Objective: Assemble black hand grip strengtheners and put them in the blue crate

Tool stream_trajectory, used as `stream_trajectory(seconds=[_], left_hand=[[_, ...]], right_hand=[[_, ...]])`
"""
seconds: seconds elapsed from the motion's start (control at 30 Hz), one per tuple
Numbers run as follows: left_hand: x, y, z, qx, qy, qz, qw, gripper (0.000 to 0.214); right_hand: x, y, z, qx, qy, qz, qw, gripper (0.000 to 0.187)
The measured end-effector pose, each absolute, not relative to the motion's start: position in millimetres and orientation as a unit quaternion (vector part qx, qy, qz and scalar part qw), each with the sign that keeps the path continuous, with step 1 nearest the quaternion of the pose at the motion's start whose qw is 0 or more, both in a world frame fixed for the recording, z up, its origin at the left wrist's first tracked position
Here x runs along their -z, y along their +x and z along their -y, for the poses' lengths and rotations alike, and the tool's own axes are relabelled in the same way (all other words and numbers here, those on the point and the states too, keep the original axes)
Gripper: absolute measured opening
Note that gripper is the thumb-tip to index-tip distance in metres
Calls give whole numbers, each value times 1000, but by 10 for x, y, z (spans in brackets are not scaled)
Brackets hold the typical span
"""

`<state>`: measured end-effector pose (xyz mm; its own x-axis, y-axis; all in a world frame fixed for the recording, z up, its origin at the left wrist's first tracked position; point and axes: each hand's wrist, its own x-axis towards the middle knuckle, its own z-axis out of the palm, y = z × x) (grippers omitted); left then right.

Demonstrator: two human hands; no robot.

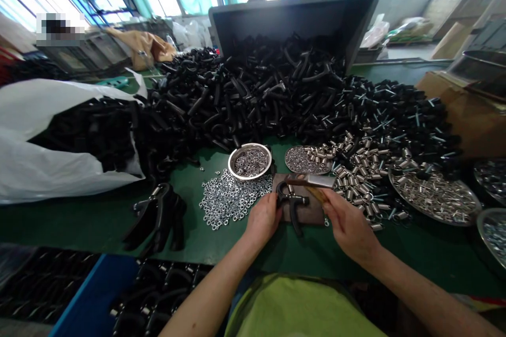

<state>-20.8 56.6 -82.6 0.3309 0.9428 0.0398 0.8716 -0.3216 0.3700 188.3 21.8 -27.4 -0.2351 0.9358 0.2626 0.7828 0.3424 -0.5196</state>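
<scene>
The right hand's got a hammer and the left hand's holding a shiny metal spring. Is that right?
Not quite: the left hand is holding a black curved part. The head view shows it, with the hammer in the right hand.

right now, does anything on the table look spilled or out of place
Nuts lie scattered on the table just outside the bowl, and springs sprawl beyond the right hand. Lying loose, both look spilled, though they may be set out that way. No damage is clear.
</scene>
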Motion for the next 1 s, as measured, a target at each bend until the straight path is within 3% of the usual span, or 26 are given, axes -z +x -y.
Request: stream_trajectory(seconds=[0.17, 0.33, 0.43, 0.57, 0.67, 0.77, 0.9, 1.0], left_hand=[[823, -197, -563, -108, 795, -580, 142, 26], [817, -274, -613, -190, 773, -569, 206, 34], [784, -308, -655, -287, 697, -568, 330, 39], [761, -176, -603, -362, 456, -536, 611, 43], [763, -11, -461, -372, 334, -501, 706, 49], [711, 76, -302, -357, 442, -508, 647, 46], [600, 54, -167, -310, 701, -545, 340, 48], [632, 40, -136, -265, 757, -578, 151, 61]], right_hand=[[466, 1880, -270, -181, -574, 784, 154, 37], [441, 2137, 47, -127, -534, 805, 228, 39], [584, 2410, 352, -67, -483, 846, 216, 41], [942, 2645, 614, 1, -463, 876, 135, 39], [1083, 2658, 617, 40, -479, 867, 128, 36], [1059, 2598, 485, 33, -480, 864, 147, 31], [924, 2493, 92, -11, -485, 854, 187, 25], [809, 2392, -396, -12, -514, 828, 223, 25]])
